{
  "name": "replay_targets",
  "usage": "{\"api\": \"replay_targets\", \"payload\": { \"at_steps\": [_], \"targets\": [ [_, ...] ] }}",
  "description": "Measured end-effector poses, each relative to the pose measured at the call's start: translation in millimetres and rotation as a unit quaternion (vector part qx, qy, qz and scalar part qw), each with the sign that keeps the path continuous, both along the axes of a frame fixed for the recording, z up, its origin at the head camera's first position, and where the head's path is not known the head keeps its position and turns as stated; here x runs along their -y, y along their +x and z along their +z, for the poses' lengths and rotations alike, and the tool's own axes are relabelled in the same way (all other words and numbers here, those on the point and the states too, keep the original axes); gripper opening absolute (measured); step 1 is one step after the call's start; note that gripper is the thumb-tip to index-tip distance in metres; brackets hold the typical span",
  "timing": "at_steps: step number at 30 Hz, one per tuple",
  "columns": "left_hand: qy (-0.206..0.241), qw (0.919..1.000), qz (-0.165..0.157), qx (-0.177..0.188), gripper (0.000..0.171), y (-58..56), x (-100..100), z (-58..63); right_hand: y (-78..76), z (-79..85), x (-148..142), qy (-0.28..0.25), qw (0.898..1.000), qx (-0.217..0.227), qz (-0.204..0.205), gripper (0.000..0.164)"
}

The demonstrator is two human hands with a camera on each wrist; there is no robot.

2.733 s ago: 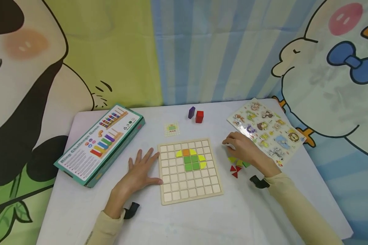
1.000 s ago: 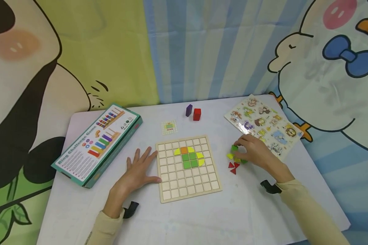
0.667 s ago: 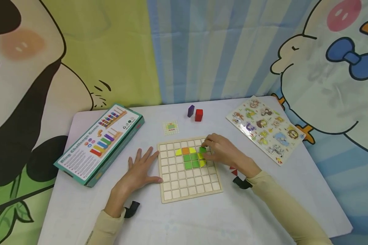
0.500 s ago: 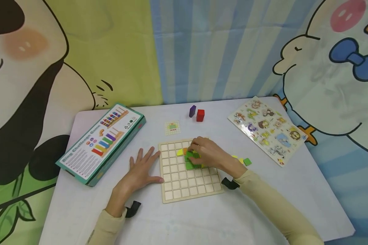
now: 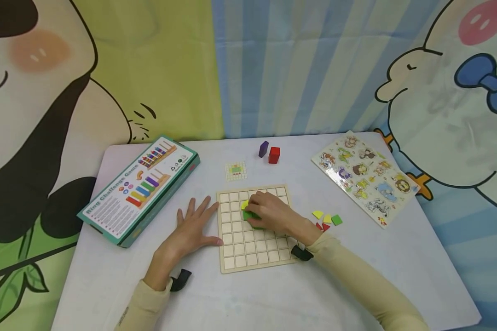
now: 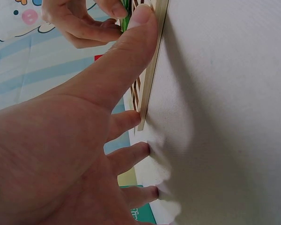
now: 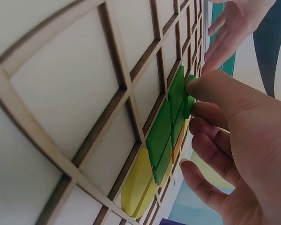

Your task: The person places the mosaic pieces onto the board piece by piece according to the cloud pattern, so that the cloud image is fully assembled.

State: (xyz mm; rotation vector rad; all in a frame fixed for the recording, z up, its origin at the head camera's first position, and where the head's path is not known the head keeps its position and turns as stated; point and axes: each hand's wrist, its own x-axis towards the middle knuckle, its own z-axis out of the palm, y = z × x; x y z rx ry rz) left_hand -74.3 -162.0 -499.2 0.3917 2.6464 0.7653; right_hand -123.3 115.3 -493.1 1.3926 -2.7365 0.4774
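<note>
My left hand (image 5: 186, 236) rests with spread fingers at the left edge of a wooden grid board (image 5: 248, 248), its thumb on the rim. Over the board's upper middle, my right hand (image 5: 273, 214) pinches a green square tile (image 7: 189, 98) between thumb and fingers. In the right wrist view that tile is beside other green tiles (image 7: 160, 126) set in the grid; I cannot tell whether it is fully seated. Yellow pieces (image 7: 138, 185) with a curved edge and an orange tile (image 7: 177, 145) lie by the green ones. In the head view the right hand hides most of these.
Right of the board lie loose yellow pieces (image 5: 317, 214), a green tile (image 5: 336, 219) and red triangles (image 5: 326, 227). A small pattern card (image 5: 236, 171), a purple block (image 5: 263, 149) and a red block (image 5: 274, 155) stand behind. A game box (image 5: 138, 191) and an animal picture board (image 5: 364, 179) flank it.
My right hand took a green tile from the loose pieces on the right and carried it left over the board, beside the green tiles. The left hand stayed at the board's edge.
</note>
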Motion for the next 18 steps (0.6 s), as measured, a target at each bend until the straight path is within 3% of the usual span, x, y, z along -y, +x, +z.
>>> {"api": "replay_targets", "payload": {
  "at_steps": [18],
  "targets": [
    [0.005,1.0,-0.001,-0.004,0.109,0.1,-0.5,1.5,1.5,0.1,2.6,0.014,1.0,0.003,-0.008,0.021]
  ]
}}
